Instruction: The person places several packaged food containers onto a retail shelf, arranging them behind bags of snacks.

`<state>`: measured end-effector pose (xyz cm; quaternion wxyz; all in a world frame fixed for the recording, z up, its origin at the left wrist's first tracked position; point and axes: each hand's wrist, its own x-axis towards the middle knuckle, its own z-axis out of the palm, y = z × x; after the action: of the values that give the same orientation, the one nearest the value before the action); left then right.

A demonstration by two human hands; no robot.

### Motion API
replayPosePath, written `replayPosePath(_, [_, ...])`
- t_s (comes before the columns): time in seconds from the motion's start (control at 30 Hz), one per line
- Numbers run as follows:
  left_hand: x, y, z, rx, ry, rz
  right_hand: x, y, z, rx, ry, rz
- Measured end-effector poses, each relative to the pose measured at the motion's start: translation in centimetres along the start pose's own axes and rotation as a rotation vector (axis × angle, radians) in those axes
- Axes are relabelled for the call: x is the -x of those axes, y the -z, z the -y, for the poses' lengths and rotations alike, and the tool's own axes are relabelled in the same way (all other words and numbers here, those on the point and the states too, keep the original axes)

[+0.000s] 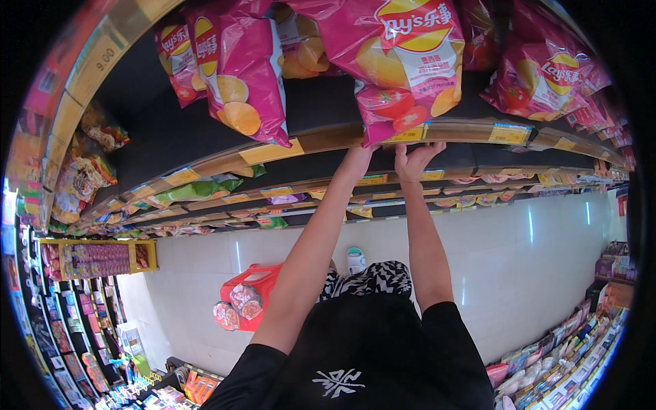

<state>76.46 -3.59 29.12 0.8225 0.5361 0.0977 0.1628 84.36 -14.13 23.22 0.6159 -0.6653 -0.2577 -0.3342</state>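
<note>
The big pink crisp bag point(403, 65) stands upright, long axis vertical, directly above both hands, its bottom edge overhanging the shelf lip point(471, 131); left hand point(357, 158) pinches that edge, while right hand point(414, 160) curls just beside it, grip unclear.

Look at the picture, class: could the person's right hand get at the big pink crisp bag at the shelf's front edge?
Probably yes. The right hand is raised at the shelf edge, right under the pink crisp bag, and nothing lies between them.

Chip bags point(410, 61) on the top shelf point(328, 137); shopping basket point(246, 301) on the floor point(533, 273) below.
</note>
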Motion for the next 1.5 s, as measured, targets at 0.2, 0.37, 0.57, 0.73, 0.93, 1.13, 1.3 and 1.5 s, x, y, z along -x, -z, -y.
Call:
replayPosePath(0.2, [-2.5,0.6,2.9,-0.066,-0.075,-0.034,-0.1,0.1,0.2,0.101,0.004,0.048])
replayPosePath(0.37, [-3.7,2.4,4.2,-0.154,-0.051,-0.07,0.0,-0.3,0.2,0.085,0.003,0.029])
replayPosePath(0.57, [0.1,-1.2,2.7,-0.31,0.0,-0.194,0.4,0.1,-1.2,0.219,0.039,0.061])
replayPosePath(0.73, [11.8,-1.0,0.9,-0.363,-0.406,-0.164,-0.3,-0.1,-0.2,0.217,-0.034,0.074])
replayPosePath(0.93, [27.0,10.0,6.9,-0.623,0.008,-0.234,-0.3,-1.0,4.5,-0.082,-0.212,-0.144])
replayPosePath(1.13, [47.4,22.0,16.5,-0.674,0.371,-0.905,11.5,0.5,7.6,-0.071,-0.169,0.022])
replayPosePath(1.3, [58.1,24.4,18.7,-0.424,0.628,-1.362,26.7,0.4,13.0,-0.142,-0.326,0.735])
replayPosePath(1.5, [63.9,26.7,19.5,-0.271,0.687,-1.483,39.1,-3.2,19.9,-0.384,-0.101,1.769])
